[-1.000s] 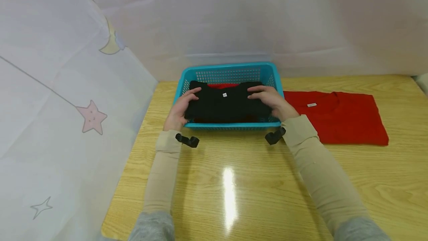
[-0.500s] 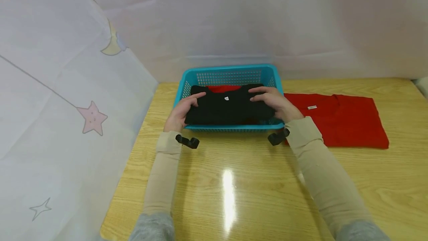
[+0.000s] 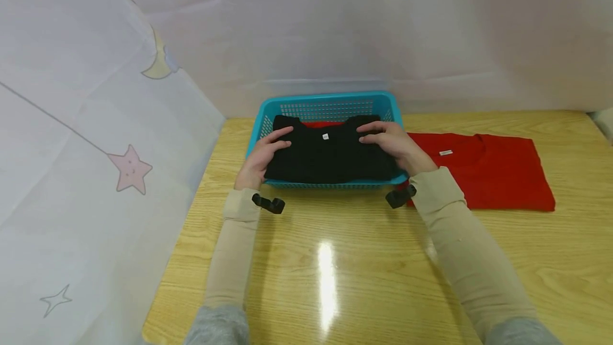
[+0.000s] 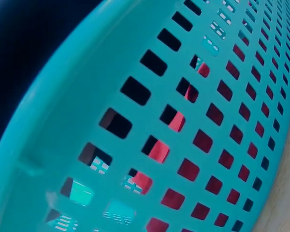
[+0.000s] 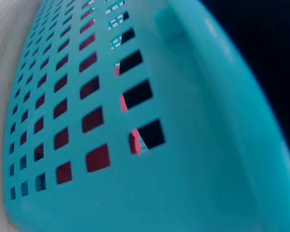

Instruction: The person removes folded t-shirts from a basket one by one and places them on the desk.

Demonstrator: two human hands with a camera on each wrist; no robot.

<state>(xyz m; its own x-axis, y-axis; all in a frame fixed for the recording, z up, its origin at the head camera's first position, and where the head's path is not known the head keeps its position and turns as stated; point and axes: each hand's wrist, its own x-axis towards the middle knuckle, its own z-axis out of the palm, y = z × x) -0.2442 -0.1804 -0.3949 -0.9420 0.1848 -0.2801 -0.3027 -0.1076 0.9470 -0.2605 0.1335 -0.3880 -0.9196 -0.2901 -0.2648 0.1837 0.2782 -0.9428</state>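
Observation:
A folded black T-shirt with a small white neck label lies over the blue plastic basket, its near edge overlapping the front rim. My left hand grips the shirt's left side, fingers on top. At the right side, my right hand holds it the same way. Both thumbs are hidden. Behind the black neckline shows a strip of red cloth inside the basket. The wrist views are filled by the basket's perforated walls, with red cloth behind the holes and black cloth above.
To the right of the basket, a folded red T-shirt with a white label lies on the wooden table. White sheeting stands behind the table, and printed sheeting borders it on the left.
The black shirt's near edge has come toward me, from inside the basket's front rim to over it. My right hand has shifted slightly right and toward me. The red shirt has stayed put.

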